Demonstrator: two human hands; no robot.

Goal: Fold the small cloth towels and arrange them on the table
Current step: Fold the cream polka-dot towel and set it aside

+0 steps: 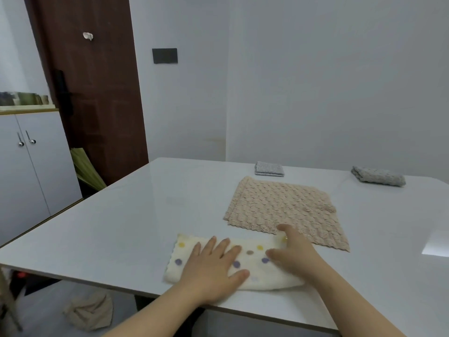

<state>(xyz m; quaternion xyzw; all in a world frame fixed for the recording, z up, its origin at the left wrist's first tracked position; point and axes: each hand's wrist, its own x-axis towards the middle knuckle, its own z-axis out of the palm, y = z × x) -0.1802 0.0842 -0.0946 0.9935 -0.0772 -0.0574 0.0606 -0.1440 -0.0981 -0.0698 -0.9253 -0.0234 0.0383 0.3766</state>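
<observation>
both hands lie flat on a cream dotted towel (pixel 250 257) at the near edge of the white surface (pixel 136 215): left hand (pixel 213 263) spread, right hand (pixel 291 251) at its right end. beyond lies a beige towel (pixel 284 207) spread open, then two folded grey towels (pixel 269 169) (pixel 378 176) well apart.

Brown door (pixel 97 98) beside white cabinet (pixel 36 171)

Dotted towel (pixel 252 263) partly covered, table (pixel 121 227) cropped at right
</observation>
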